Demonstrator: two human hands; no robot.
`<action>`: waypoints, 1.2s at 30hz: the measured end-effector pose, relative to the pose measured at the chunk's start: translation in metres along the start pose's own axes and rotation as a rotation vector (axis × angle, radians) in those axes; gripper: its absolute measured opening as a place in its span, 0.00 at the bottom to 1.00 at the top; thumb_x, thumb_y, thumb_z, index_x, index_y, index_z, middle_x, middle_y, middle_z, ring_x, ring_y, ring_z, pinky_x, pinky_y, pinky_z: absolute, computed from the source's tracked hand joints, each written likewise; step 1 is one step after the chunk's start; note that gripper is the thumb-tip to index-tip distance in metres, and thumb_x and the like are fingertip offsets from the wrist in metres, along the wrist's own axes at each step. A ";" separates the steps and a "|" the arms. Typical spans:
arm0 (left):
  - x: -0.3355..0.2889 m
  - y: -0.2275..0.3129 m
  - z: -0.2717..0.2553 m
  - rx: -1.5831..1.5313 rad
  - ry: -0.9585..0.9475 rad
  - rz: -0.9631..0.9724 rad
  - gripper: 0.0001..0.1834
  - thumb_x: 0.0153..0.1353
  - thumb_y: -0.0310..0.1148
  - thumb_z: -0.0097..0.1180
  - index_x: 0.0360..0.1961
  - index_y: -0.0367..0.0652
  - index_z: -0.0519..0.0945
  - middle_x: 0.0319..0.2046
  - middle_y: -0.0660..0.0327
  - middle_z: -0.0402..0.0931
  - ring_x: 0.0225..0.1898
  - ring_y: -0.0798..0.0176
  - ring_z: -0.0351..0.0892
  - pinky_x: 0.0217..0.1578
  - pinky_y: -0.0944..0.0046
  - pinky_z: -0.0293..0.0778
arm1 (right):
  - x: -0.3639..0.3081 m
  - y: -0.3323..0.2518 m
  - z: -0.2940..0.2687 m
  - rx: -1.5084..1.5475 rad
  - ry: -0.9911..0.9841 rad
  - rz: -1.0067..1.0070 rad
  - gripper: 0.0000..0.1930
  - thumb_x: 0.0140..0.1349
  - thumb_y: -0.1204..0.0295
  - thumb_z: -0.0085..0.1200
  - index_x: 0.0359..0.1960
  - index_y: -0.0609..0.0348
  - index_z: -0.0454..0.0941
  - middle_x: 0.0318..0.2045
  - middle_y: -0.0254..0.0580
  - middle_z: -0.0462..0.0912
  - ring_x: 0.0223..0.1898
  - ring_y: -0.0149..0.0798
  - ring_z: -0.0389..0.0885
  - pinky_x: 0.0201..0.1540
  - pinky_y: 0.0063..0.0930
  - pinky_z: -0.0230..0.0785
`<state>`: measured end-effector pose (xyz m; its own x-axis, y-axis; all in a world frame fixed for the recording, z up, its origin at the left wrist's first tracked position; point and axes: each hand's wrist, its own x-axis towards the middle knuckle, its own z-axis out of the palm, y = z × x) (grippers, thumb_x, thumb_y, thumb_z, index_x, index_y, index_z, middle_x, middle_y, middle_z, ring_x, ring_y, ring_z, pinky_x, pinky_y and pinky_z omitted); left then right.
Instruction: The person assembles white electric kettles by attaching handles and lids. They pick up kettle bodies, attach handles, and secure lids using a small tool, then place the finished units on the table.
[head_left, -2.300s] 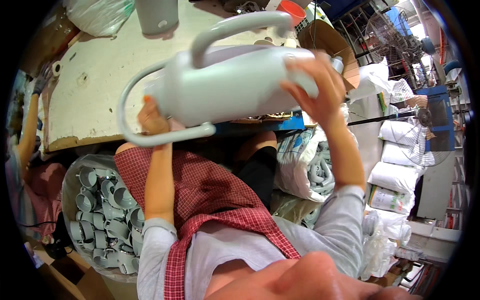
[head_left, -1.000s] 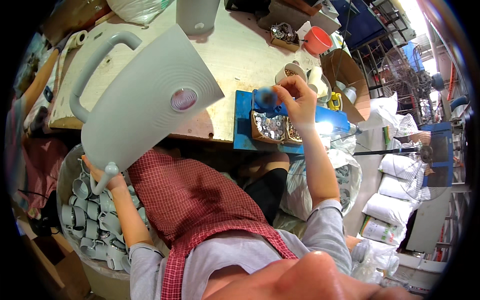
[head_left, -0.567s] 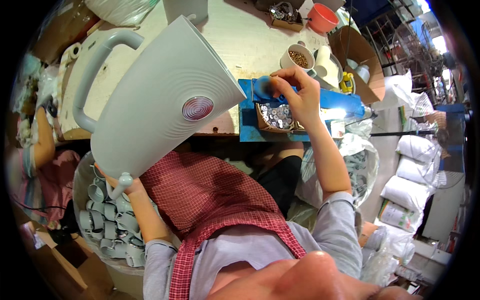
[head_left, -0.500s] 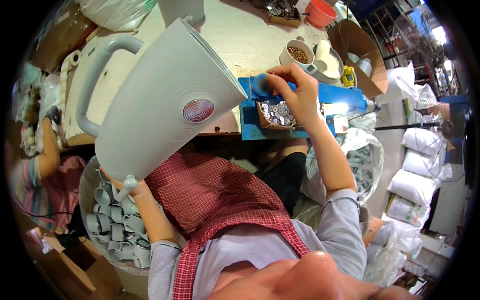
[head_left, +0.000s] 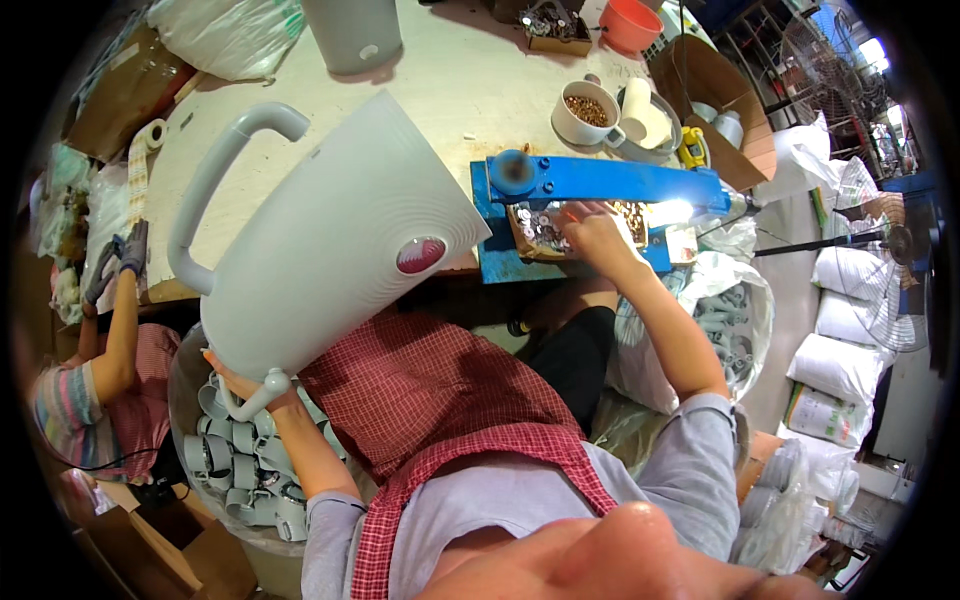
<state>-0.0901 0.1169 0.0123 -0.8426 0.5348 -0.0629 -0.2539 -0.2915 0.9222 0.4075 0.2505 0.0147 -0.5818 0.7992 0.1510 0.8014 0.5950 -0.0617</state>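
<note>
A large pale grey plastic jug (head_left: 330,240) with a big loop handle lies tilted across my lap and the table edge, its wide mouth toward the blue press (head_left: 620,180). A round red-and-white emblem sits on its side. My left hand (head_left: 245,385) holds the jug's base from below, beside a small curved knob-ended piece; part of the hand is hidden behind the jug. My right hand (head_left: 600,242) reaches into a small cardboard box (head_left: 540,252) of silvery washers and brass-coloured pieces under the press arm. Its fingers curl among the parts, and what they pinch cannot be made out.
Beyond the press stand a cup of brass-coloured bits (head_left: 588,110) and an orange bowl (head_left: 630,25). Another grey jug (head_left: 352,40) stands at the back of the table (head_left: 450,90). Bins of grey parts (head_left: 250,460) flank me. A gloved co-worker (head_left: 105,380) works at left.
My right hand has dropped from the press head into the parts box. The jug has shifted slightly right and down, with its emblem turned. The co-worker's gloved hands have moved further into view.
</note>
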 end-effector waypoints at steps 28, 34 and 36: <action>-0.003 -0.002 0.027 0.050 -0.083 0.159 0.29 0.71 0.53 0.41 0.51 0.34 0.73 0.45 0.51 0.78 0.39 0.57 0.82 0.36 0.59 0.82 | 0.077 -0.044 -0.104 0.189 0.820 -0.154 0.17 0.48 0.80 0.61 0.43 0.60 0.82 0.35 0.40 0.83 0.27 0.36 0.79 0.30 0.25 0.71; -0.018 -0.003 0.075 -0.090 -0.244 0.109 0.31 0.70 0.54 0.42 0.46 0.31 0.76 0.38 0.51 0.80 0.34 0.57 0.83 0.30 0.61 0.82 | 0.038 -0.061 -0.099 0.974 0.551 0.219 0.11 0.56 0.78 0.61 0.41 0.67 0.80 0.33 0.41 0.80 0.30 0.30 0.78 0.35 0.22 0.71; -0.020 -0.012 0.087 -0.073 -0.274 0.127 0.32 0.69 0.56 0.42 0.42 0.31 0.76 0.35 0.53 0.80 0.32 0.59 0.82 0.29 0.63 0.81 | 0.026 -0.059 -0.086 1.098 0.582 0.348 0.08 0.56 0.81 0.60 0.38 0.68 0.78 0.32 0.38 0.78 0.30 0.28 0.77 0.35 0.20 0.71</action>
<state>-0.0289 0.1791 0.0354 -0.7126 0.6818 0.1653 -0.1965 -0.4202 0.8859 0.3567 0.2290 0.1072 0.0019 0.9363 0.3513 0.2031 0.3436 -0.9169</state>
